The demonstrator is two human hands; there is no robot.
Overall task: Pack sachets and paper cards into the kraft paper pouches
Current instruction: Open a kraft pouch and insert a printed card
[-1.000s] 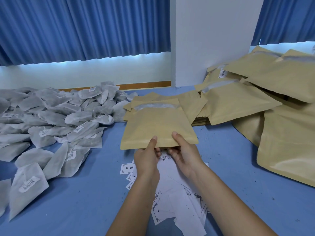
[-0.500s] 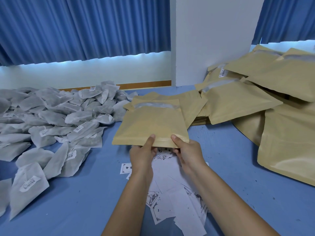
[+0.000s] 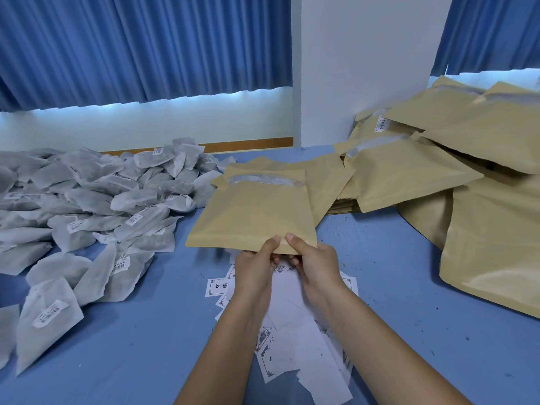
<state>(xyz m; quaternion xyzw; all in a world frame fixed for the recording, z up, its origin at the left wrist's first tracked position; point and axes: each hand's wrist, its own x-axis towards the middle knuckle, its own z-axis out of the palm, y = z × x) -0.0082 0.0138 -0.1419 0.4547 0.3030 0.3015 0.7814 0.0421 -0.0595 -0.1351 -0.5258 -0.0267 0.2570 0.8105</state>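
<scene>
In the head view, a flat tan kraft paper pouch was pinched at its near edge by the left hand and the right hand, above the blue surface. White printed paper cards were scattered beneath the hands. Grey-white sachets were heaped at the left, and further tan pouches were piled at the right.

Left grip, right grip: adjacent pinches

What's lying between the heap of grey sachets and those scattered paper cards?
Nothing: in the head view, only bare blue table separates the sachets from the paper cards.
</scene>
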